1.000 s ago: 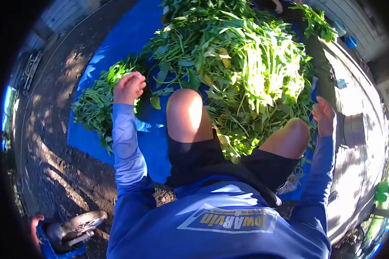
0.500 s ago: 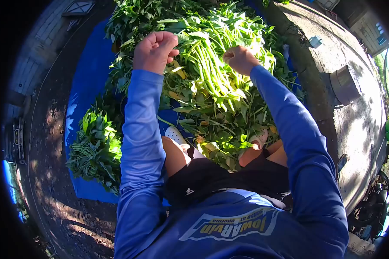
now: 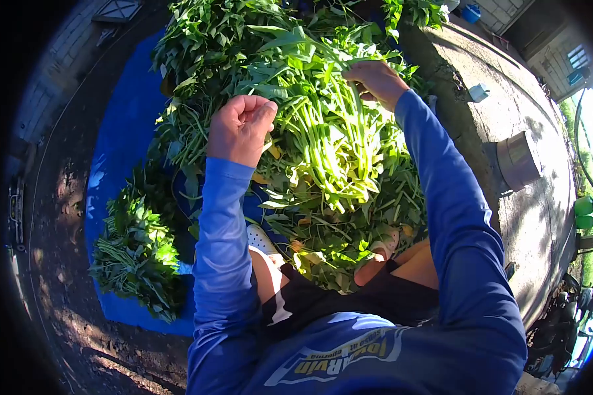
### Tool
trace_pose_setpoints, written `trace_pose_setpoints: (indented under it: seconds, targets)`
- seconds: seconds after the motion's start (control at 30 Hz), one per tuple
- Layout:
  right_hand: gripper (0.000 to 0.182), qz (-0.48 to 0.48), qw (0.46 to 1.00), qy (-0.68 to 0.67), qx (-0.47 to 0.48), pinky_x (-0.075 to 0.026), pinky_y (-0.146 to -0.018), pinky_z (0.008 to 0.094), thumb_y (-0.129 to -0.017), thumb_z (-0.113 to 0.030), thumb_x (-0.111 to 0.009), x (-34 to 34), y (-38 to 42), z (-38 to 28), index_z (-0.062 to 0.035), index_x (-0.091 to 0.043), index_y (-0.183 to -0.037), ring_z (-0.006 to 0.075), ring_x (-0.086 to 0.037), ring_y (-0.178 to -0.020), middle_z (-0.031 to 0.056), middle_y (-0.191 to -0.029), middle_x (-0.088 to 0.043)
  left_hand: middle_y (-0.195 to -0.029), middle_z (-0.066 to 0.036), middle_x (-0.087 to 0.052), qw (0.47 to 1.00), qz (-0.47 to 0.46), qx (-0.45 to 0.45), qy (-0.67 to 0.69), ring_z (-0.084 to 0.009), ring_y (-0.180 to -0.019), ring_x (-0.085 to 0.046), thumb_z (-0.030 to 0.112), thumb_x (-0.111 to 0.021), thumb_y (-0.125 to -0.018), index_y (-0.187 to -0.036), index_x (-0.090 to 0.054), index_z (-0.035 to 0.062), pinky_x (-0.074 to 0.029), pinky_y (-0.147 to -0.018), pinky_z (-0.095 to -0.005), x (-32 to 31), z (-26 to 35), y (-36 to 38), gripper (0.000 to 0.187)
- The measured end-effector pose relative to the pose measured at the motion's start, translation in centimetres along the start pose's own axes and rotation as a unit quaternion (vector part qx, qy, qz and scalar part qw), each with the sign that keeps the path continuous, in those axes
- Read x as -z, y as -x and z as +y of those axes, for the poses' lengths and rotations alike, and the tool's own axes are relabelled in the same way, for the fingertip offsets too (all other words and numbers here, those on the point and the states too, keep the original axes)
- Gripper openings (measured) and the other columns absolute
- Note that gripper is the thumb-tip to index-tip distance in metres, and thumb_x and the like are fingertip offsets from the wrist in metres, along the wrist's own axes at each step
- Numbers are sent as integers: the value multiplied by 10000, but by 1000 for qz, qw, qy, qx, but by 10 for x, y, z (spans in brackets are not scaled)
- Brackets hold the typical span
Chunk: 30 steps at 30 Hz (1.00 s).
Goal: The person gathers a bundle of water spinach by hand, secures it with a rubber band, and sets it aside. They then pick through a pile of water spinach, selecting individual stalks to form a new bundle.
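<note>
A large heap of leafy green stems lies in front of me, with a sunlit group of pale stems on top, their cut ends toward me. My left hand is at the left of these stems, fingers curled and thumb near the index finger; what it pinches, if anything, is too small to tell. My right hand is bent over the leaves at the upper right of the stems, fingers closed on leafy greens, partly hidden from view.
A smaller bundle of greens rests on the blue tarp at the left. On the concrete ledge at the right are a round metal container and a small pale-blue object. Loose leaves surround my feet.
The view has shifted somewhat. My left hand has come lower, nearer to me. My right hand has opened from a fist and reached onto the leaves, and the stems' leafy tops now lie differently.
</note>
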State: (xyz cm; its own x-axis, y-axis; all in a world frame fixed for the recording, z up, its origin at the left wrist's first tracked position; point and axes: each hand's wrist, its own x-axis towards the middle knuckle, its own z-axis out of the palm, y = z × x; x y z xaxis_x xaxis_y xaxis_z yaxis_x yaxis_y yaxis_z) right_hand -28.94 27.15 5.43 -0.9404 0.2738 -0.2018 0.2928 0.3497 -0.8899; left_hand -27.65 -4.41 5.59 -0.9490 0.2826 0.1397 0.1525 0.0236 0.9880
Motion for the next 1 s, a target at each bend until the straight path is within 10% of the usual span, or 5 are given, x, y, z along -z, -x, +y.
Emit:
trace_pose_setpoints:
  seconds: [0.27, 0.63, 0.87, 0.97, 1.0]
  targets:
    - [262, -18, 980, -166, 111, -534, -752, 297, -947, -273, -760, 83, 113, -54, -82, -700, -1117, 88, -627, -860, -16, -964, -669, -898, -16, -725, 995, -66, -4, 71, -89, -762, -651, 179, -740, -977, -1040, -712, 14, -539, -731, -266, -44, 9, 12, 178]
    - [345, -1, 978, -147, 149, -597, -733, 274, -927, -229, -799, 26, 153, -17, -14, -669, -1165, 111, -703, -873, 25, -995, -710, -965, -53, -744, 965, -257, -3, 54, -93, -902, -654, 311, -705, -1016, -1098, -691, -4, -524, -823, -292, -118, 16, 27, 327]
    - [250, 185, 960, -43, 206, -564, -715, 292, -945, -237, -740, 75, 149, 15, -42, -740, -1103, 101, -690, -807, 27, -906, -741, -889, -58, -731, 982, -122, 70, 129, -153, -767, -738, 333, -705, -1016, -1109, -712, 24, -612, -674, -303, -82, 14, -4, 323]
    - [230, 139, 934, -2, 330, -565, -710, 300, -934, -202, -735, 50, 152, 26, -46, -741, -1104, 120, -691, -791, 62, -906, -751, -887, -58, -721, 986, -116, 64, 99, -163, -770, -739, 342, -694, -1023, -1146, -715, 27, -620, -691, -304, -68, 13, -10, 339]
    - [186, 68, 965, 78, 240, -526, -714, 272, -964, -86, -697, 37, 181, 3, -39, -737, -1139, 75, -643, -768, 20, -993, -746, -887, -57, -719, 986, -115, 61, 106, -164, -770, -739, 346, -695, -1023, -1151, -716, 30, -620, -692, -302, -65, 8, -11, 342]
